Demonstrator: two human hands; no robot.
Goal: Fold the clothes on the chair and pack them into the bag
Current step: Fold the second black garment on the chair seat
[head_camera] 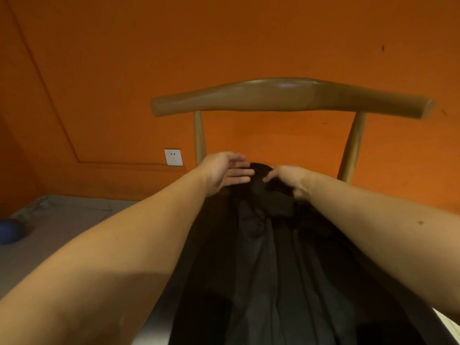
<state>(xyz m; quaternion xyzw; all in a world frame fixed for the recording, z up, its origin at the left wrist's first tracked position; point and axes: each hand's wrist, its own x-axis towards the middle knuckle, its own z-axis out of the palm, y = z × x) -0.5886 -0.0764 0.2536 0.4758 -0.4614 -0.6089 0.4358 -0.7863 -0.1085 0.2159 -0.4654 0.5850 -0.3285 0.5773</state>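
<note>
Orange wall [224, 33] behind a wooden chair [286, 95], curved top rail at 12 o'clock. Dark garment [268, 257] draped on the chair, running from 6 o'clock up to centre. R hand [291, 179] grips its bunched top; L hand [224, 170] fingers straight, touching the cloth just beside. White socket [173, 157] at 9 o'clock, grey surface [62, 220] w/ blue object [10, 231] at 8

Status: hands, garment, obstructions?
Left hand open, straight fingers at dark garment top. Right hand pinching it. Garment lies below chair back. Nothing in the way.
</note>
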